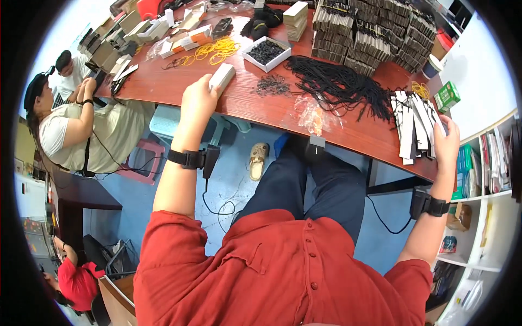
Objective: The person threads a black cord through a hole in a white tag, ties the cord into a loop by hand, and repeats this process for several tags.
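My left hand [198,99] is closed around a stack of pale cards [222,77] at the table's front edge, left of centre. My right hand [447,142] is at the far right, thumb and fingers curled at the edge of a pile of long white tags [406,127] with black cords. It seems to grip the tags' edge; the fingers partly hide the spot. Between my hands lie a bundle of black cords [337,81], a crumpled clear plastic bag [317,116] and small loose black pieces [272,85]. A white box [287,53] holds more such black pieces.
Tall stacks of grey-brown cards [375,35] stand at the back right. Yellow rubber bands [220,50] lie back left. A paper cup [432,66] and green box [447,96] stand beyond the tags. A co-worker [65,119] sits at left; shelves [481,195] line the right side.
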Available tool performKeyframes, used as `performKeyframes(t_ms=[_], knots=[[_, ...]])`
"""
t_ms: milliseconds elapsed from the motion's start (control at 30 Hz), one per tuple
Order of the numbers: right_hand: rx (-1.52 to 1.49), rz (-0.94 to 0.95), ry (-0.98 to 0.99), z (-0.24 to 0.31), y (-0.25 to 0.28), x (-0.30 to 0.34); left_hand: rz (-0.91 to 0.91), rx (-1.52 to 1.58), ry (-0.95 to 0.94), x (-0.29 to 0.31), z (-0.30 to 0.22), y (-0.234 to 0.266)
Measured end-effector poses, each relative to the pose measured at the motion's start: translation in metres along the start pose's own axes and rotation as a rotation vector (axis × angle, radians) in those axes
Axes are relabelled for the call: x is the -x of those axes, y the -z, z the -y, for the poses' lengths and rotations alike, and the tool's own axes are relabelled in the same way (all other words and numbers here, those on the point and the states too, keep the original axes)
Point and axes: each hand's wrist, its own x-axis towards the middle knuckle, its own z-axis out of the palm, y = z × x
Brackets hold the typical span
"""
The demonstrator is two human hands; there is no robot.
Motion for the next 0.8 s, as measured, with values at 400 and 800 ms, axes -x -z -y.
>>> performKeyframes(t_ms=[400, 800], knots=[[-0.770, 0.272, 0.210, 0.147, -0.043, 0.124, 0.125, 0.720, -0.369, 0.070, -0.071, -0.011], [-0.938, 0.650, -0.183, 0.173, -0.093, 0.176, 0.473, 0.967, -0.283, 0.153, -0.131, -0.074]])
